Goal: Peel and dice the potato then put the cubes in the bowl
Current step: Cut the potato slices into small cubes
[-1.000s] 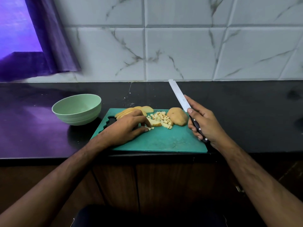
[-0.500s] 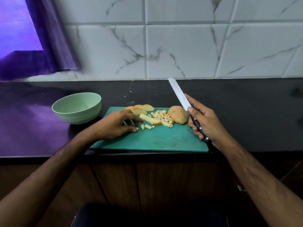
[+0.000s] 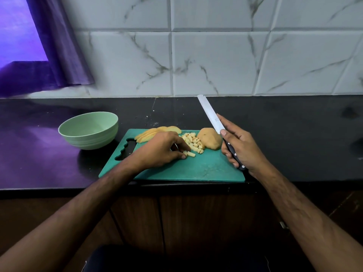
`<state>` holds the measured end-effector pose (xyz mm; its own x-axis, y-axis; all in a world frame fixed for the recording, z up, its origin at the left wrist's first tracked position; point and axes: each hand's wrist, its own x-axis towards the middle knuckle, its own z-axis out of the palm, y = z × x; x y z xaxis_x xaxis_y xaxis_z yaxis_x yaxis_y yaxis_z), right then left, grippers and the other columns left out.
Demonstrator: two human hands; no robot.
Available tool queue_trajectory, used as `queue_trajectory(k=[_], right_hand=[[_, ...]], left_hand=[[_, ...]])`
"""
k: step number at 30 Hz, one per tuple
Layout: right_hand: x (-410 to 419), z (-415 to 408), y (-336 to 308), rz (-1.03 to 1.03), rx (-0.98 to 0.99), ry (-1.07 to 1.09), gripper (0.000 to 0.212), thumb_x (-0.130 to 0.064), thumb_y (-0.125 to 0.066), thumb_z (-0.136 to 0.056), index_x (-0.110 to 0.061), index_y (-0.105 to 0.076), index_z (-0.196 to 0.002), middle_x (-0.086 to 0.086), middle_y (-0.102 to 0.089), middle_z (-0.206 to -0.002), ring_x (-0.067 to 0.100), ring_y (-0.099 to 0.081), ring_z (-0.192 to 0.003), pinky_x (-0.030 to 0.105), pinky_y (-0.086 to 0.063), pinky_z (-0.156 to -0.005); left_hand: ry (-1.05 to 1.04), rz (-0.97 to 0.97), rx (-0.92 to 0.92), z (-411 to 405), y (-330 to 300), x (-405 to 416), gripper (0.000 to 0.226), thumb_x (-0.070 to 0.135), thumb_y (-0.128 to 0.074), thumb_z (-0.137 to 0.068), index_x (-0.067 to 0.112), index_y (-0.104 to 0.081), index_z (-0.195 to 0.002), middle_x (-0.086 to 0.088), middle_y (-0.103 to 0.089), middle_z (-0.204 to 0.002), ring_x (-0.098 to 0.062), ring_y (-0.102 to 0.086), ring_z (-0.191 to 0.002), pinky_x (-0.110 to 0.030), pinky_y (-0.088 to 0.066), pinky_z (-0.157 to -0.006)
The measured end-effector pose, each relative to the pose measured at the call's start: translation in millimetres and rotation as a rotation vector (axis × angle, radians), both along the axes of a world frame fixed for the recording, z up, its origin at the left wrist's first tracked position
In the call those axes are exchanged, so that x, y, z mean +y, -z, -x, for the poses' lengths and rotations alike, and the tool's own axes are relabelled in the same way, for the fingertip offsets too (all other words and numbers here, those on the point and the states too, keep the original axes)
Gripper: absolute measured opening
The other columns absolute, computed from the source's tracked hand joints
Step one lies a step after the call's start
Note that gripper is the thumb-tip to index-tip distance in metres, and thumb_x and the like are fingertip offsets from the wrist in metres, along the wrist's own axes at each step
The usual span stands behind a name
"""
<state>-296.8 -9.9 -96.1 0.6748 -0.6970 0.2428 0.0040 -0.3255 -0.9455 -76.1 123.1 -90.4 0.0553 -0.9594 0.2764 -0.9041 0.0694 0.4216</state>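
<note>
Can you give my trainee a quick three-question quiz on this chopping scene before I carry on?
1. True or false: the green bowl already holds potato cubes.
2. Which hand holds the knife? A) left hand B) right hand C) neither
3. Fill in: the unpeeled potato half lies on the teal ____.

Key: 1. False, the visible inside of the bowl looks empty and the cubes are on the board. 2. B, with the blade pointing up and away. 3. Cutting board.
</note>
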Motion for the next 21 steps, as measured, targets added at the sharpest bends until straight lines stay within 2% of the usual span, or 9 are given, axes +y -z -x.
queue_trajectory(k=[4, 8, 10, 11, 13, 15, 21], right_hand=[[0.8, -0.1, -0.7, 0.003, -0.006, -0.001, 0.047, -0.022, -0.043, -0.11, -0.049, -0.043, -0.149, 0.008, -0.044, -0.057, 0.015, -0.034, -0.037, 0.02, -0.033, -0.034], [1.0, 0.8, -0.7, 0.0, -0.008, -0.006, 0.047, -0.023, -0.043, -0.11, -0.05, -0.044, -0.148, 0.009, -0.044, -0.058, 0.016, -0.034, -0.037, 0.019, -0.031, -0.033], [0.1, 0.8, 0.0, -0.001, -0.008, -0.01, 0.047, -0.023, -0.043, -0.11, -0.05, -0.043, -0.149, 0.009, -0.044, -0.058, 0.016, -0.034, -0.037, 0.019, -0.031, -0.034], [-0.5, 0.6, 0.3, -0.002, -0.008, -0.012, 0.047, -0.023, -0.043, -0.11, -0.05, -0.043, -0.149, 0.009, -0.044, -0.058, 0.016, -0.034, -0.037, 0.019, -0.032, -0.034], [-1.5, -0.1, 0.6, 0.0, -0.005, -0.014, 0.047, -0.024, -0.043, -0.11, -0.051, -0.043, -0.148, 0.008, -0.045, -0.057, 0.017, -0.035, -0.038, 0.02, -0.032, -0.035], [-1.5, -0.9, -0.1, 0.002, -0.001, -0.012, 0.047, -0.025, -0.043, -0.11, -0.052, -0.043, -0.148, 0.007, -0.045, -0.058, 0.017, -0.035, -0.038, 0.02, -0.032, -0.035], [-0.3, -0.4, -0.5, 0.004, 0.001, -0.011, 0.047, -0.025, -0.043, -0.11, -0.052, -0.043, -0.148, 0.007, -0.045, -0.058, 0.017, -0.035, -0.038, 0.021, -0.033, -0.035]], left_hand=[[0.008, 0.078, -0.012, 17.4, 4.1, -11.8, 0.026, 0.012, -0.082, -0.085, 0.017, -0.078, -0.11, 0.006, -0.067, -0.093, -0.006, -0.063, -0.08, -0.006, -0.042, -0.07], [0.028, 0.199, 0.08, 23.1, 0.4, -15.9, 0.035, 0.003, -0.076, -0.086, 0.02, -0.072, -0.116, 0.004, -0.071, -0.105, -0.005, -0.065, -0.085, -0.009, -0.047, -0.074], [0.018, 0.276, -0.038, 11.9, -3.4, -12.3, 0.035, 0.002, -0.068, -0.089, 0.023, -0.069, -0.116, 0.006, -0.066, -0.11, -0.005, -0.061, -0.091, -0.019, -0.048, -0.079], [0.001, 0.277, -0.168, 3.2, -3.8, -10.1, 0.035, 0.004, -0.065, -0.09, 0.026, -0.069, -0.117, 0.007, -0.063, -0.113, -0.006, -0.058, -0.095, -0.026, -0.045, -0.081], [-0.052, 0.247, -0.465, -14.0, -1.9, -4.4, 0.032, 0.014, -0.067, -0.088, 0.031, -0.07, -0.114, 0.009, -0.061, -0.114, -0.014, -0.055, -0.101, -0.035, -0.032, -0.077], [-0.065, 0.223, -0.62, -25.2, 2.9, 1.2, 0.022, 0.028, -0.069, -0.087, 0.032, -0.071, -0.108, 0.01, -0.063, -0.111, -0.02, -0.055, -0.099, -0.036, -0.024, -0.075], [-0.045, 0.193, -0.614, -29.4, 3.1, 6.4, 0.027, 0.054, -0.048, -0.091, 0.031, -0.06, -0.1, 0.013, -0.06, -0.104, -0.016, -0.053, -0.097, -0.038, -0.026, -0.077]])
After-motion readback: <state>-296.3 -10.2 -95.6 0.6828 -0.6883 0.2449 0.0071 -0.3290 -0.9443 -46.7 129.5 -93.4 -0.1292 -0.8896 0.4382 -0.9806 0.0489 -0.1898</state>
